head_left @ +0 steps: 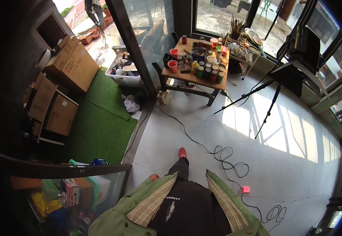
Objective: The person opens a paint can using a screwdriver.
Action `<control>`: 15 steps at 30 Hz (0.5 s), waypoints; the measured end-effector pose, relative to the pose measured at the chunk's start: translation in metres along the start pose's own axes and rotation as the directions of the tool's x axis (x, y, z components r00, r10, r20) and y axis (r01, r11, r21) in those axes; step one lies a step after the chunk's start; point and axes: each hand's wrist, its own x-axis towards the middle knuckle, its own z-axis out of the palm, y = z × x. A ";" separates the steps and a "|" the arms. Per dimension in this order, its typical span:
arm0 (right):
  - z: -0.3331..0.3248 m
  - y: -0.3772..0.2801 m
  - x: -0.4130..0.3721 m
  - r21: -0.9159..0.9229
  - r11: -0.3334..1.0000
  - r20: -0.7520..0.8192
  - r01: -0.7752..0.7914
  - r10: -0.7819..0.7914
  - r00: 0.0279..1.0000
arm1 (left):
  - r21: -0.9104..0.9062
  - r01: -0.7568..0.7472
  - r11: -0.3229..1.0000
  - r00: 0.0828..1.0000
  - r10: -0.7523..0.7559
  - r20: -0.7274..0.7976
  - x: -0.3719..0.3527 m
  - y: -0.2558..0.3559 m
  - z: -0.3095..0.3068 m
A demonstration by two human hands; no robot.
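My left hand (154, 177) shows just past the cuff of my green jacket (120, 204), low at my side above the pale floor. Only a small part of it is visible, and its fingers cannot be made out. Nothing can be seen touching it. My right hand is out of view, hidden beyond the jacket's other side. One red shoe (182, 152) is stretched forward on the floor. Ahead stands a wooden table (171, 74) crowded with paint jars (206, 73), red cups (172, 65) and bottles.
A black cable (182, 126) snakes across the floor to a red box (246, 189). To the right stands a light on a tripod (271, 106). Glass door panels (100, 170) flank the opening at left. Beyond lie green turf (104, 114), cardboard boxes (74, 65) and a white bin (124, 80).
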 end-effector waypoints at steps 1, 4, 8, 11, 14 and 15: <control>-0.012 -0.014 0.010 -0.006 1.000 -0.011 -0.001 0.001 1.000 | 0.052 0.003 0.999 0.999 -0.006 0.052 0.019 0.006 -0.018; -0.032 -0.042 0.033 -0.017 1.000 -0.020 -0.013 0.013 1.000 | 0.159 -0.068 0.985 0.996 0.059 0.063 0.064 0.031 -0.064; -0.029 -0.053 0.062 -0.038 0.999 0.028 -0.036 0.038 0.999 | -0.256 0.061 0.965 0.997 -0.073 -0.039 0.096 0.133 -0.144; -0.033 -0.061 0.101 -0.053 0.998 0.048 -0.022 0.024 0.999 | -0.415 0.052 0.908 0.996 -0.080 -0.049 0.126 0.203 -0.198; -0.032 -0.058 0.137 -0.071 0.997 0.083 -0.011 0.017 0.996 | -0.476 -0.135 0.869 0.989 0.086 -0.123 0.153 0.238 -0.227; -0.037 -0.057 0.154 -0.076 0.997 0.056 0.002 0.002 0.998 | -0.464 -0.140 0.875 0.988 0.094 -0.120 0.157 0.246 -0.233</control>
